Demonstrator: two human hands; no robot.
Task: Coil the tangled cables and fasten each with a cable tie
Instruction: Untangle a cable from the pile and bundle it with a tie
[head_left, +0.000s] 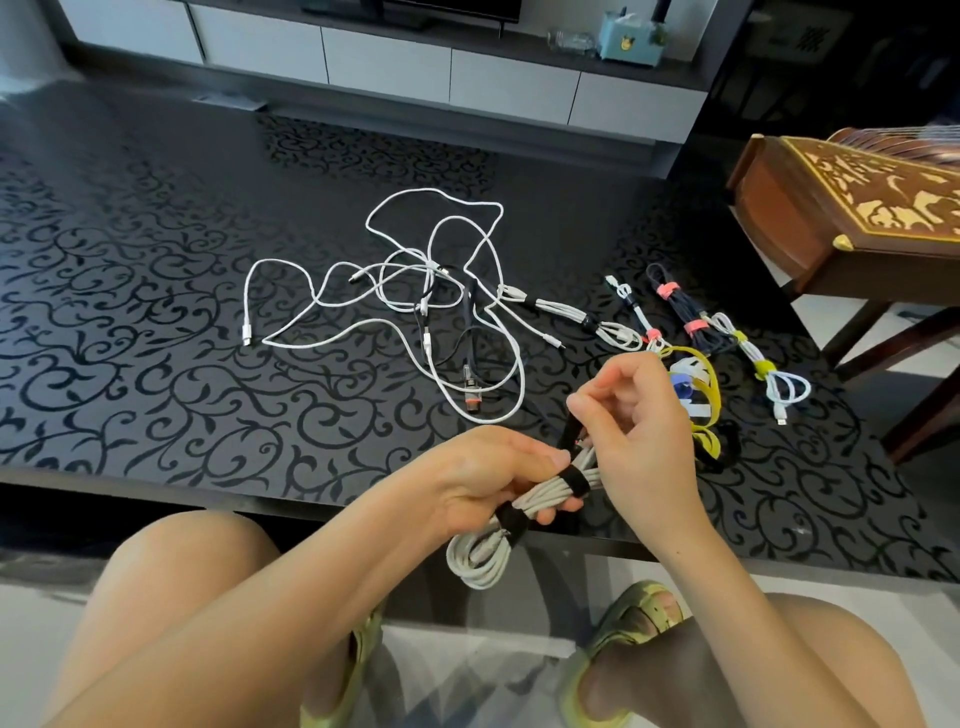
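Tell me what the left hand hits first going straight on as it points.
Most likely the right hand: the left hand, gripping the coiled white cable, points rightward, and the right hand, pinching the black cable tie, sits just beyond it, seemingly at similar depth.

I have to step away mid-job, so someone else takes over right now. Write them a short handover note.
Left hand grips the white coil over the near edge of the table.
Right hand pinches the free end of a black tie wrapped round the coil; a second black tie sits lower on it.
Done: tied bundles lie at the table's right.
Left: close this tie, then separate, coil and tie the tangled cables mid-table. Spare ties lie behind the right hand.
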